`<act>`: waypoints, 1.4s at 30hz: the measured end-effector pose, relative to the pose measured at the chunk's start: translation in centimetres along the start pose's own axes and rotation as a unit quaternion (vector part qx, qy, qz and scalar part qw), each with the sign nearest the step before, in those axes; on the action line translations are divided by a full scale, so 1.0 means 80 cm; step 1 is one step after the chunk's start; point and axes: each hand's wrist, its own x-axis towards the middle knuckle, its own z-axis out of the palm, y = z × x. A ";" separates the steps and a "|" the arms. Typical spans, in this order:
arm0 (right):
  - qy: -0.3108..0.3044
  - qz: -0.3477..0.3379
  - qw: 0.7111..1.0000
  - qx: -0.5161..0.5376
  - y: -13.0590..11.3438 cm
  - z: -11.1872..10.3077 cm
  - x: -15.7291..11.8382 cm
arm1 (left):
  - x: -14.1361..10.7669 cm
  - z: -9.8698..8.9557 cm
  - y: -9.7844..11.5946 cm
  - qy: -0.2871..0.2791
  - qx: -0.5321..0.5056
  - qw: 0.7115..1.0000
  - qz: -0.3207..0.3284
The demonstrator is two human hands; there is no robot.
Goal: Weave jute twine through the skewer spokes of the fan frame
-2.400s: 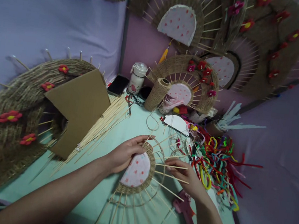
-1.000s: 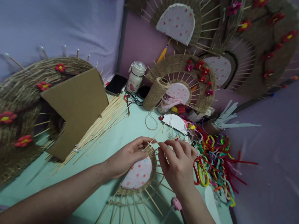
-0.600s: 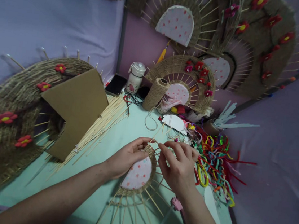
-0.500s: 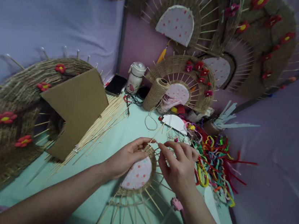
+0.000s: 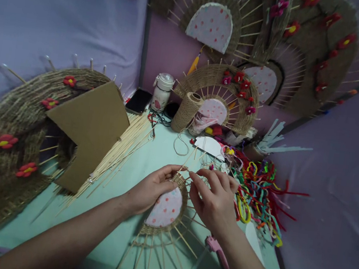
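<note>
A small half-round woven fan [image 5: 166, 209] has a white, red-dotted fabric centre, a band of twine weaving and thin wooden sticks fanning outward. My left hand [image 5: 151, 190] grips its upper end, thumb on the fabric edge and fingers behind. Close by on the right, my right hand [image 5: 214, 195] has thumb and index finger pinched together at the fan's top edge, where a strand of twine [image 5: 185, 168] runs between the hands. The other fingers of that hand are loosely curled. A twine roll [image 5: 186, 112] stands upright farther back, its loose loop lying on the table.
Thin sticks [image 5: 122, 145] lie left beside a cardboard piece [image 5: 91, 128] leaning on a large woven fan [image 5: 19, 132]. Colourful pipe cleaners [image 5: 260, 196] pile up at right. A pink glue gun [image 5: 218, 248] lies under my right forearm. A bottle [image 5: 163, 92] and phone [image 5: 138, 101] stand behind.
The view has shifted very slightly. Both hands keep nearly the same place on the fan, and my right forearm has moved a little, showing more of the pink glue gun.
</note>
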 end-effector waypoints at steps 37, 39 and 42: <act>-0.001 0.021 0.999 0.030 0.001 -0.009 0.002 | 0.000 0.002 0.003 -0.007 -0.039 0.999 -0.010; 0.030 0.040 0.998 0.042 0.004 -0.018 0.002 | 0.001 0.000 0.004 0.002 -0.049 0.999 -0.014; 0.090 0.088 0.990 0.062 0.015 -0.034 -0.005 | 0.006 -0.008 0.005 0.025 -0.075 0.997 -0.027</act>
